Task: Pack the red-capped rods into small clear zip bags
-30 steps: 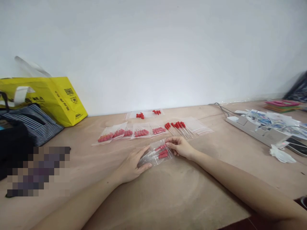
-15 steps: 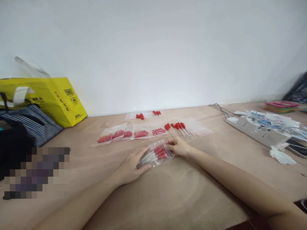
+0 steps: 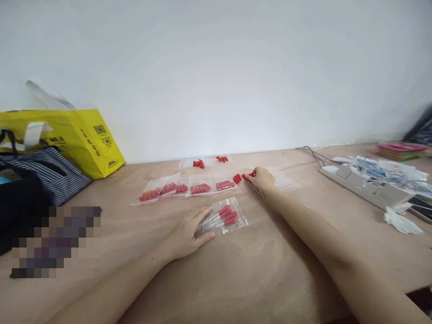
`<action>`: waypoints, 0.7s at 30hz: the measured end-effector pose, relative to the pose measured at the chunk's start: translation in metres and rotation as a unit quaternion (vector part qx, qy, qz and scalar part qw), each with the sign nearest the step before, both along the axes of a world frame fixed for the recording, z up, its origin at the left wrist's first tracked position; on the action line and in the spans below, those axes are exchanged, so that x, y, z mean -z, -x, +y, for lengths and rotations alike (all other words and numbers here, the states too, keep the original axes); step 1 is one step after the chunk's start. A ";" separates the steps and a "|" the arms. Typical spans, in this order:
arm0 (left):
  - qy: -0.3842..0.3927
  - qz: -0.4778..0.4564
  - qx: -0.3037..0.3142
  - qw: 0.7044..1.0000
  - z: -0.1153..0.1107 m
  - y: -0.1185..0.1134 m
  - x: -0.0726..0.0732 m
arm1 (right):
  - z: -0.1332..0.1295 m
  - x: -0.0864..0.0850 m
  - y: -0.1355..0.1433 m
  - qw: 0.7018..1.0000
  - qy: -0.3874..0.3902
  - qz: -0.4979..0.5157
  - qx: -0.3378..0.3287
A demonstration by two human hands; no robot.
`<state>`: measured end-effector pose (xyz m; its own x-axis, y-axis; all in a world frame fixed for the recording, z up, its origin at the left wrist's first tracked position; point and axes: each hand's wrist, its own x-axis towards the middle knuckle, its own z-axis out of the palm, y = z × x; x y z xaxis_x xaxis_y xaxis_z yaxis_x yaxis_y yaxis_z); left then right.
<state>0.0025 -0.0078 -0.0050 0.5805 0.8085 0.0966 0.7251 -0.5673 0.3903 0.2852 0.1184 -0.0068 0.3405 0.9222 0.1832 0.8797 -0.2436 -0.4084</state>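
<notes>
A clear zip bag (image 3: 223, 221) lies on the table with several thin pale sticks with red tips inside. My left hand (image 3: 191, 231) grips its left end between thumb and fingers. Farther back, my right hand (image 3: 263, 179) is closed on red-tipped sticks in a loose group; its fingers partly hide them. Other loose red-tipped sticks (image 3: 237, 178) lie just left of that hand. A row of filled zip bags (image 3: 200, 186) stretches to the left. Flat zip bags (image 3: 285, 180) lie partly behind my right hand.
More red-tipped sticks (image 3: 198, 164) lie on bags near the wall. To the right are a white power strip (image 3: 351, 182), crumpled tissue (image 3: 401, 221) and plastic packets (image 3: 384, 168). A yellow bag (image 3: 101, 155) and striped bag (image 3: 64, 173) stand at left.
My right hand has let go of the zip bag's right end and moved back and right to the loose red-tipped sticks. My left hand stays on the bag.
</notes>
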 end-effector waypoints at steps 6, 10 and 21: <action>-0.006 -0.006 0.004 1.000 0.000 -0.001 -0.001 | 0.001 0.002 0.003 1.000 -0.003 0.025 0.002; -0.005 -0.005 -0.001 1.000 -0.001 -0.002 -0.002 | 0.002 0.002 0.001 0.996 -0.041 0.077 -0.016; -0.005 0.005 -0.010 1.000 -0.001 -0.002 0.000 | -0.046 0.008 0.001 0.926 -0.132 0.346 -0.078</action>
<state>0.0044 -0.0083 -0.0054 0.5652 0.8190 0.0991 0.7401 -0.5565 0.3776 0.2843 0.0722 -0.0144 0.3274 0.9244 0.1959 0.4005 0.0520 -0.9148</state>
